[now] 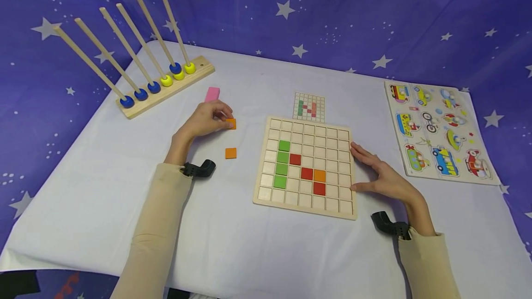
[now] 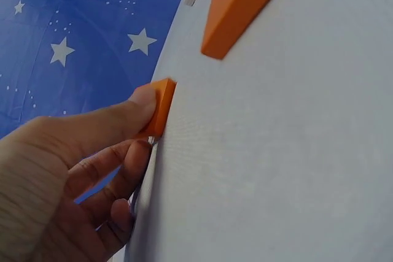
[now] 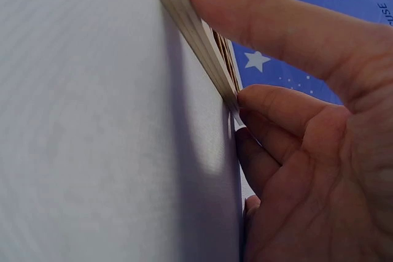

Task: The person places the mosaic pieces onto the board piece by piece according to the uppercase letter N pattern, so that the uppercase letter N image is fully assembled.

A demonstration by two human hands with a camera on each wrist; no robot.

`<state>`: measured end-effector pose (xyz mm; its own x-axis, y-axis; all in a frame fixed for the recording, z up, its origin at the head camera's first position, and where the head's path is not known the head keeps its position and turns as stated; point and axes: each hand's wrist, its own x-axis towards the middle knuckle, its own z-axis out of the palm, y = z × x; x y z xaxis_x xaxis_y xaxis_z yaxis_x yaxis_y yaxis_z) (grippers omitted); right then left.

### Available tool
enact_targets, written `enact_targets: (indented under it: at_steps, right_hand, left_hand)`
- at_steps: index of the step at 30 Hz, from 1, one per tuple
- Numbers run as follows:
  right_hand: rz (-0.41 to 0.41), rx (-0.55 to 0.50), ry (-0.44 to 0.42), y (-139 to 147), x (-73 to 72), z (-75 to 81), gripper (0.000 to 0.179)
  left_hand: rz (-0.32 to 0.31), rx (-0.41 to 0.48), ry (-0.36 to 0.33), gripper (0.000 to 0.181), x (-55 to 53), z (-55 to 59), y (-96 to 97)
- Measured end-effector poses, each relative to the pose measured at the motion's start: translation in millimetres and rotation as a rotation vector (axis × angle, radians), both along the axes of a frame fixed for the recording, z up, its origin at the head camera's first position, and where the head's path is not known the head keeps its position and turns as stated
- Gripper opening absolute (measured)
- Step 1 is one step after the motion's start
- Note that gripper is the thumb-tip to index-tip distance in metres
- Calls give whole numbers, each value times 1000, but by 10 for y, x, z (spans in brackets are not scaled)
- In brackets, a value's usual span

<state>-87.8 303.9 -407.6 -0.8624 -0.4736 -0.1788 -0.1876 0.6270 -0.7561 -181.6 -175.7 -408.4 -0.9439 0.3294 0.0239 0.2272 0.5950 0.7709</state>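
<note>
My left hand pinches a small orange square tile between thumb and fingers, left of the gridded wooden board. The left wrist view shows the thumb on that tile's face. A second orange tile lies on the cloth nearer the body. On the board sit a column of green tiles, 3 red tiles and one orange tile. With thumb and fingertips, my right hand touches the board's right edge. Beyond the left hand is a pink block, partly hidden by it.
A small pattern card lies at the board's far edge. At the back left stands a wooden peg rack with blue and yellow beads. A picture puzzle board lies at the right. Behind the white-covered table hangs a starry backdrop.
</note>
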Motion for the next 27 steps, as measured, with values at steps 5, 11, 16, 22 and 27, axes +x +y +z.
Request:
enact_targets:
  at_steps: [5,11,16,22,27]
  right_hand:
    - [-1,-7,-7,-4,8,1,97]
    - [6,-2,3,12,1,-26,98]
    - [8,9,10,34,-8,-34,99]
    - [5,5,-1,40,-13,-35,100]
    - [-2,2,4,39,-10,-42,98]
  left_hand:
    - [114,-11,53,18,-12,-48,0]
    - [230,86,115,21,-16,-104,55]
    - [234,129,114,31,-23,-97,222]
    - [128,124,80,26,-11,-40,561]
    - [10,164,15,24,27,87,880]
